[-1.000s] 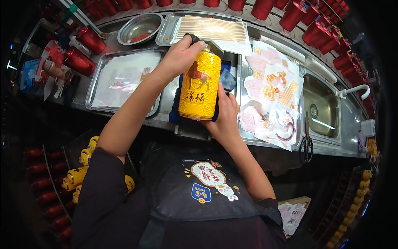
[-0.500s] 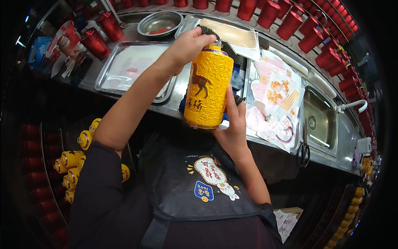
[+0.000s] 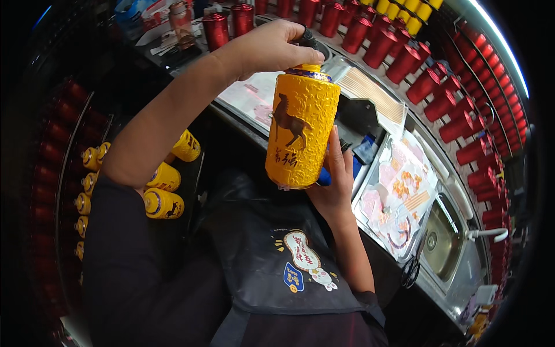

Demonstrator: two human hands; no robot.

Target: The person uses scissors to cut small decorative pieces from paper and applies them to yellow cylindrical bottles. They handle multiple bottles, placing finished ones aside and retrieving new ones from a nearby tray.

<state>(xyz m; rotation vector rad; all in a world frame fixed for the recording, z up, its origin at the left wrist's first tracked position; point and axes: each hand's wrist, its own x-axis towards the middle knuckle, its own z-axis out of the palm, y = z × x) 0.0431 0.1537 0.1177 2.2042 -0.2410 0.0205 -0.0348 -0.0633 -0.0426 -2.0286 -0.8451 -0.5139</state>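
Note:
A yellow bottle with a raised swirl pattern, a dark brown horse figure and dark brush lettering is held up in front of me, slightly tilted. My left hand is closed around its neck from above, with a dark band at the wrist side of the fingers. My right hand grips it low on the right side, a finger stretched up along the wall and the rest partly hidden. A small pinkish bit shows at the bottle's bottom edge.
A metal tray with papers, orange pieces and sticks lies on the counter, beside a sink and black scissors. Several red bottles line the back. Yellow bottles lie on a rack at my left.
The view has swung left, bringing more yellow bottles into sight. The held bottle has turned, so the whole horse figure now shows. Both hands keep hold of it.

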